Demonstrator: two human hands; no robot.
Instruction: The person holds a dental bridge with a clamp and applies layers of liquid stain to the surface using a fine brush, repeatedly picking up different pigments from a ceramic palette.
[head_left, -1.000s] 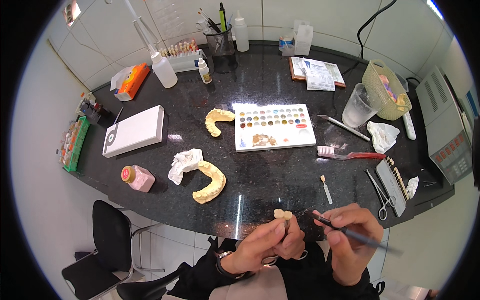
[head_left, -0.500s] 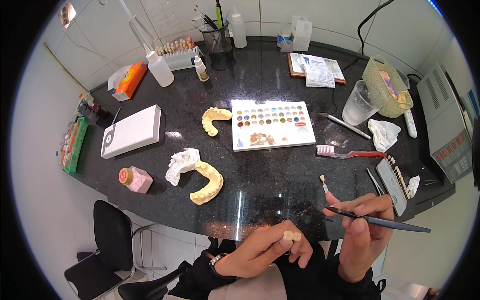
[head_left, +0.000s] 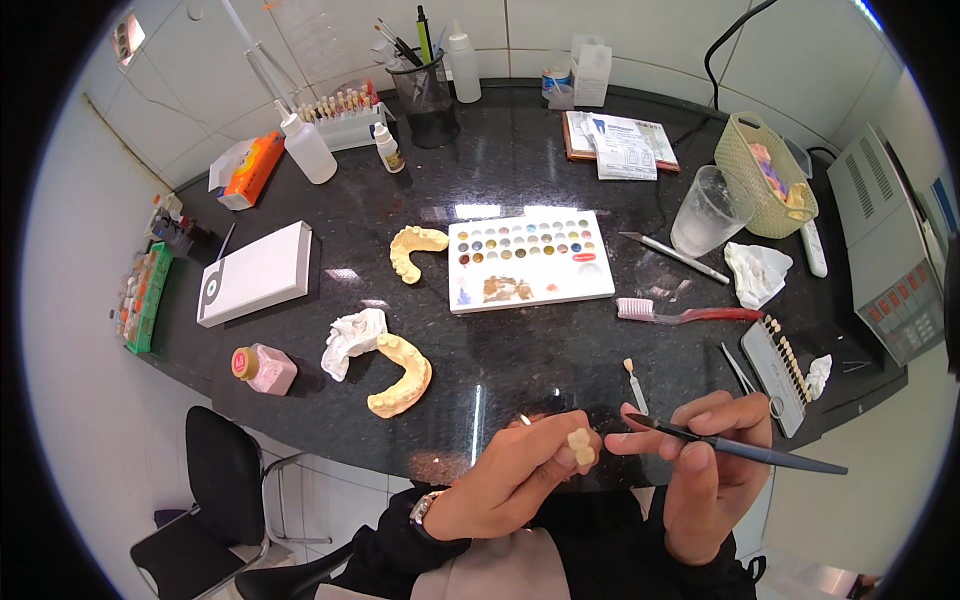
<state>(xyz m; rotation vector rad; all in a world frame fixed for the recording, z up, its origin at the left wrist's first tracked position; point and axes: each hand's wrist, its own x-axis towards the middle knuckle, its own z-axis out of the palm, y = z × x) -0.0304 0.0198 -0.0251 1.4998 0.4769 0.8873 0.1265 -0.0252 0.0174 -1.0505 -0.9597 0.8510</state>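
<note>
My left hand point(head_left: 520, 475) is closed over the near edge of the counter, pinching a small cream dental crown piece point(head_left: 580, 447) between thumb and forefinger. A thin tip of something light pokes out beyond its knuckles. To its right, my right hand point(head_left: 710, 460) grips a fine brush point(head_left: 760, 453) with a dark tip and blue-grey handle; the tip points left toward the crown piece, apart from it. Just beyond my right fingers lies a tooth-shade tab point(head_left: 633, 385). Farther off sits a white palette point(head_left: 530, 290) with rows of coloured wells and brown smears.
Two yellowish dental casts point(head_left: 400, 385) lie left of the palette, the nearer against a crumpled tissue point(head_left: 350, 345). A red toothbrush point(head_left: 690, 313), a glass of cloudy water point(head_left: 710, 215), a shade guide point(head_left: 775, 375) and tweezers point(head_left: 738, 370) are on the right. A pink-filled jar point(head_left: 265, 370) stands left.
My left hand has risen slightly and turned the crown piece more upright. My right hand has shifted a little left with the brush, closer to the piece. The view has shifted slightly.
</note>
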